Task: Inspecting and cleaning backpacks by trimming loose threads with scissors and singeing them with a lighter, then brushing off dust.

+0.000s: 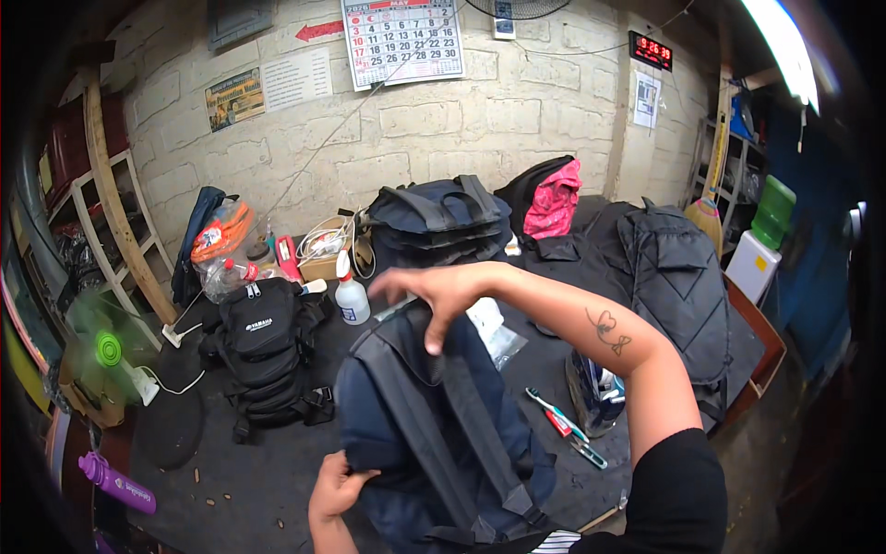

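Observation:
A dark navy backpack [422, 403] stands in front of me on the table, its two wide shoulder straps facing me. My left hand [334, 487] grips its lower left side, thumb on the fabric and fingers partly hidden behind it. Over the top of the bag is my right hand [431, 297], its thumb pointing down and its fingers stretched out to the left, slightly blurred. Whether that hand touches the bag is unclear. Just beyond it stands a white spray bottle [351, 302] with a red nozzle.
A black bag [261, 346] lies at left, near a purple bottle [117, 482] and a green fan [108, 348]. Dark bags [438, 222] are stacked at the back. Toothbrushes [568, 427] lie right of the backpack, near a clear pouch [595, 397]. A large black backpack [678, 295] rests farther right.

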The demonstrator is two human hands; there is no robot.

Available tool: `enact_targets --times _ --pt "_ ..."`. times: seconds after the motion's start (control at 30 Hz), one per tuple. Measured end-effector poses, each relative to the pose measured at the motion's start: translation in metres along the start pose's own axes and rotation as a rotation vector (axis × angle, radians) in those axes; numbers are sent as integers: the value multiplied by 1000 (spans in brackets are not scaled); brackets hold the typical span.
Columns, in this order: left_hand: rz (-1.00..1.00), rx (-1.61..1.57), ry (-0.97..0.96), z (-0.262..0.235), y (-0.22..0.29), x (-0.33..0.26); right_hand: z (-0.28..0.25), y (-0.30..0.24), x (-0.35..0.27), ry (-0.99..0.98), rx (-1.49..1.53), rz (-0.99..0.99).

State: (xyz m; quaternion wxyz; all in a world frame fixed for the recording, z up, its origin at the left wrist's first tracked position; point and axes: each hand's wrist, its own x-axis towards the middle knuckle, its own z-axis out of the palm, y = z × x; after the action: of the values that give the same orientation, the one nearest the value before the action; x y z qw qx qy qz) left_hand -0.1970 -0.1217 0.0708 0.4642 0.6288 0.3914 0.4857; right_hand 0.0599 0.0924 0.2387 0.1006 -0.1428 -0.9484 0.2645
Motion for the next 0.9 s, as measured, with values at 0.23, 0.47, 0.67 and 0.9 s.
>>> enact_targets --times 0.23,0.47,0.67,0.9 --pt "63 -170 818 -42 -34 -7 -92 -25 -1 372 -140 348" --pt "-63 228 913 -13 -127 -47 -179 84 -27 1790 479 391" --pt "-134 961 570 16 -119 -46 -119 170 41 2285 710 327" --pt "-67 1027 603 8 -127 -51 -54 229 46 1825 1412 394"
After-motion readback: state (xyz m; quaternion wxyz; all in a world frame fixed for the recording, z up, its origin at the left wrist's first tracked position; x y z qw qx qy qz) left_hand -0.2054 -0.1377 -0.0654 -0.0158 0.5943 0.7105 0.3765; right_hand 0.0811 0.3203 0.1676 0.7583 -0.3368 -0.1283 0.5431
